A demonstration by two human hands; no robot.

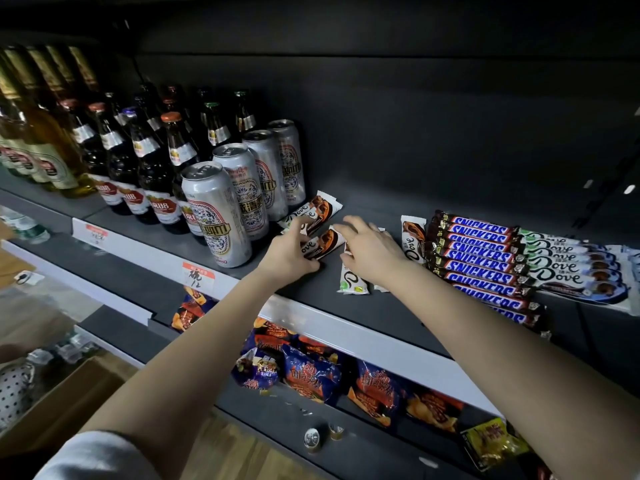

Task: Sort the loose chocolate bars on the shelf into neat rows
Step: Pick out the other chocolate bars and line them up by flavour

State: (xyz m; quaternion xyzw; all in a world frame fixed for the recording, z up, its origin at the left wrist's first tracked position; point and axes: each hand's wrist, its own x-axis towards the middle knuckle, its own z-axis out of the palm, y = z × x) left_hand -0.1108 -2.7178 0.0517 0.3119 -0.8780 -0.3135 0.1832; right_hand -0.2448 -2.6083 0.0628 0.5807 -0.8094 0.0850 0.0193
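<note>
While the left hand (291,252) grips it, the Dove bar (328,240) slants back-right.

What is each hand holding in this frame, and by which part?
Left hand pinches a Dove bar by its white logo end. Right hand rests palm-down on a white Dove bar; no clear grip.

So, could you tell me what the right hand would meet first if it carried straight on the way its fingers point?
Probably the nearer brown-and-white Dove chocolate bar, which the right hand looks about to touch; the left hand holds its other end. Depth is unclear.
</note>
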